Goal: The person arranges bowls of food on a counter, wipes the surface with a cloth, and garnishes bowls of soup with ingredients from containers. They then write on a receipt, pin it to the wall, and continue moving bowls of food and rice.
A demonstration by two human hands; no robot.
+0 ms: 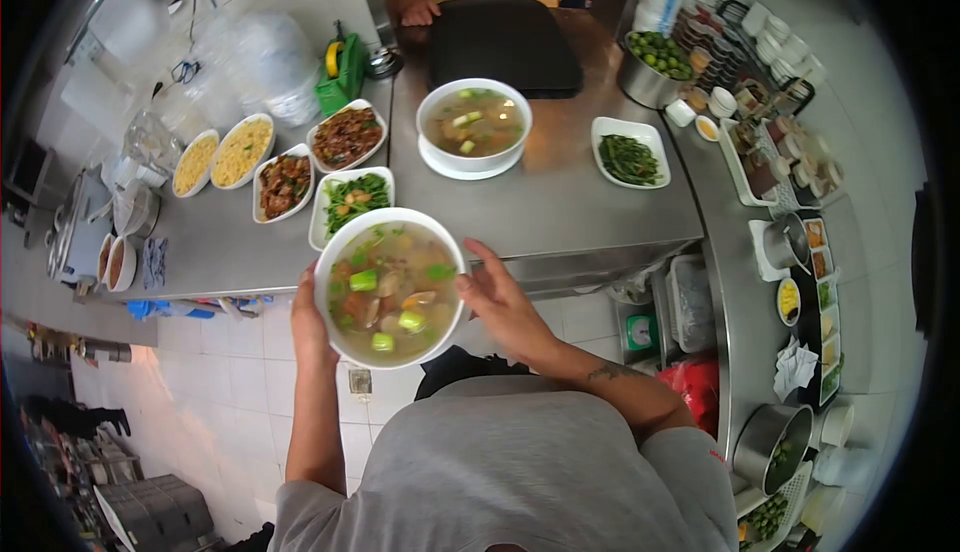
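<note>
A large white bowl (pixel 395 214) of clear soup is held in front of my body, just off the counter's near edge. Clams, green vegetable chunks and herbs float in its broth. My left hand (pixel 312 314) grips the bowl's left side, and my right hand (pixel 508 304) has its thumb and fingers against the right rim. Just beyond the bowl is a white dish of leafy greens (pixel 352 202). Farther back, a second white soup bowl (pixel 424 130) stands on a white plate (pixel 470 172).
Meat dishes (pixel 347 135) and fried rice plates (pixel 243 150) line the counter's left. Green beans (pixel 630 160) sit on the right. Behind are a black tray (pixel 505 47) and another person's hand (pixel 418 12). A side counter (pixel 735 282) with condiments runs along my right.
</note>
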